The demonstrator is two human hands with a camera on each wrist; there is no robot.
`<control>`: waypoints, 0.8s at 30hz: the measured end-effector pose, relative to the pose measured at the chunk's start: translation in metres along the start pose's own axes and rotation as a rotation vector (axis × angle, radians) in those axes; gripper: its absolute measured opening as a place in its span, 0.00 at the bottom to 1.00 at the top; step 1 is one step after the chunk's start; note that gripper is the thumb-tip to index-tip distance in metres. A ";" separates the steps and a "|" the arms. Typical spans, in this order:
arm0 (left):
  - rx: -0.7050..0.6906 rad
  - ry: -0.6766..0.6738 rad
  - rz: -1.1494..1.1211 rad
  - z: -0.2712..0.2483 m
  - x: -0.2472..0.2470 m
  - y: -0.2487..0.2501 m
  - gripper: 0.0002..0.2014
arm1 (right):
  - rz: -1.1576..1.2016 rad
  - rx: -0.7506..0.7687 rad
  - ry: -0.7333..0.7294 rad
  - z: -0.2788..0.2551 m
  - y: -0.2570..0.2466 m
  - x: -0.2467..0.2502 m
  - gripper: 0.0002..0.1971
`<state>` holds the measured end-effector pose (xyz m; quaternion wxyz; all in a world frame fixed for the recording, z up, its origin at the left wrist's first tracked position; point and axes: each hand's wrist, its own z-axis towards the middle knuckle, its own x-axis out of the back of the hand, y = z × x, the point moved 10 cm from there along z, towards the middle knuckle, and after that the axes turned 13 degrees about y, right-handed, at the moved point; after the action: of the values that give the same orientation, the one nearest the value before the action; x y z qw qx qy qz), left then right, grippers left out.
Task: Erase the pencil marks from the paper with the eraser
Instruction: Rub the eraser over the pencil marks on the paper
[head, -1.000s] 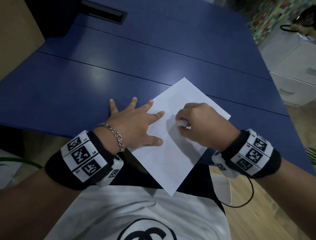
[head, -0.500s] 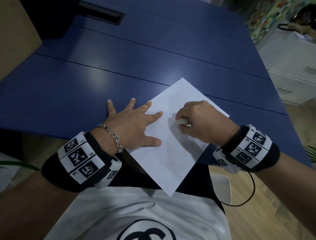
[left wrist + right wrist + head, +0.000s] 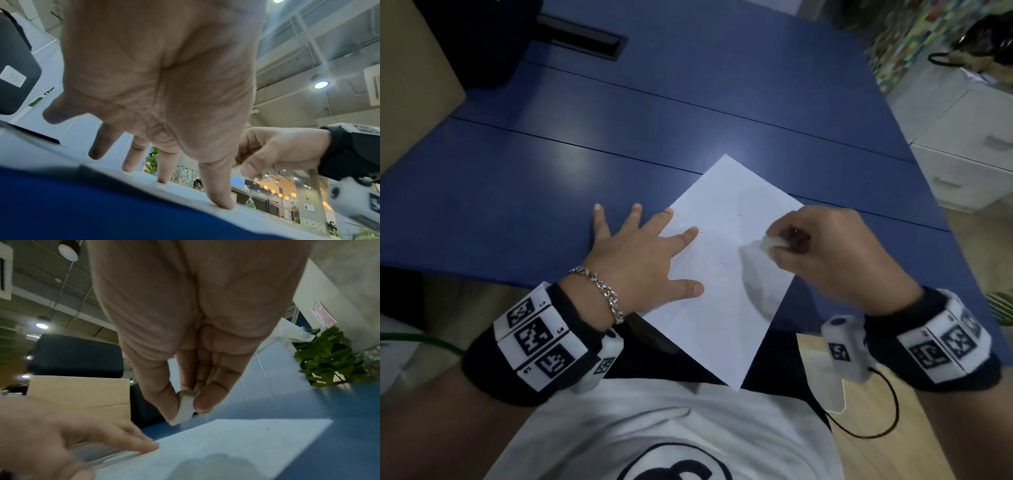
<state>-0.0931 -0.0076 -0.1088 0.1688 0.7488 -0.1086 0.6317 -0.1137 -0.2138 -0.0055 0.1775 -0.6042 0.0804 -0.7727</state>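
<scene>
A white sheet of paper [image 3: 726, 301] lies cornerwise on the blue table [image 3: 619, 130], its near corner hanging past the table's front edge. Faint pencil marks [image 3: 717, 253] show near its middle. My left hand [image 3: 643, 260] lies flat with fingers spread, index finger and thumb pressing the paper's left side. My right hand [image 3: 825, 253] pinches a small white eraser [image 3: 772, 243] between thumb and fingers. In the right wrist view the eraser [image 3: 185, 408] hangs just above the paper [image 3: 226, 447], clear of its surface.
A black slot [image 3: 582, 36] is set into the table at the far left. A tan box [image 3: 410, 85] stands at the left edge. White drawers [image 3: 969, 150] stand to the right. A potted plant [image 3: 327, 356] is beyond the table.
My right hand has moved right, away from the paper's middle, and lifted the eraser off the sheet. My left hand stays pressed on the paper.
</scene>
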 end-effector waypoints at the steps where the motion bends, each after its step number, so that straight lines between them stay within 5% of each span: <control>1: 0.007 0.025 0.013 -0.002 0.002 0.000 0.47 | 0.007 -0.012 -0.015 -0.008 0.000 -0.002 0.03; 11: -0.030 0.193 -0.100 -0.020 0.033 0.014 0.33 | -0.013 -0.035 -0.166 -0.043 0.009 -0.035 0.04; 17: -0.083 0.025 -0.123 0.022 0.017 0.024 0.53 | -0.029 0.038 -0.266 -0.012 -0.006 -0.036 0.07; 24: -0.050 -0.038 -0.095 0.031 0.004 0.027 0.51 | -0.119 0.086 -0.234 0.032 -0.012 -0.054 0.07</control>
<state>-0.0747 -0.0441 -0.1058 0.2149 0.7604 -0.0919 0.6059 -0.0735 -0.1802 -0.0416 0.1654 -0.6858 -0.0100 -0.7087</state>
